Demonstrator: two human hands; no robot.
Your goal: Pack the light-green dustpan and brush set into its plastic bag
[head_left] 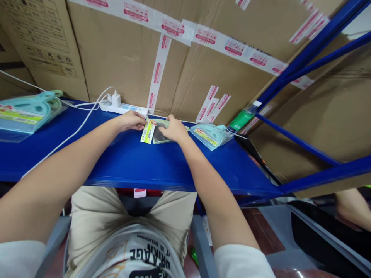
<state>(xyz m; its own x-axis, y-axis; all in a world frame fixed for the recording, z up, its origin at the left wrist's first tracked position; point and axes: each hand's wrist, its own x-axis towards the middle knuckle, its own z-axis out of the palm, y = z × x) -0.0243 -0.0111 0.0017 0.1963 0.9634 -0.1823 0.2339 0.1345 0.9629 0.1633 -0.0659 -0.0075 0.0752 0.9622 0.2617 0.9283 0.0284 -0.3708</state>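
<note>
On the blue shelf lies a green dustpan and brush set [166, 135] with dark bristles. A yellow and white label card [148, 131] lies against its left side. My left hand [131, 121] comes in from the left, fingers curled and closed at the card's upper left edge. My right hand [175, 129] lies over the set, thumb on its face and fingers at its top edge; part of the set is hidden under it. Right of this hand is a bagged light-blue dustpan set [210, 136] with a similar card.
Further bagged dustpan sets [27, 112] lie at the left. A white power strip [124, 109] with a plugged-in charger and white cables [79, 125] runs along the back. A green-labelled bottle [243, 119] leans by the blue frame [307, 148]. Taped cardboard [121, 58] walls the back.
</note>
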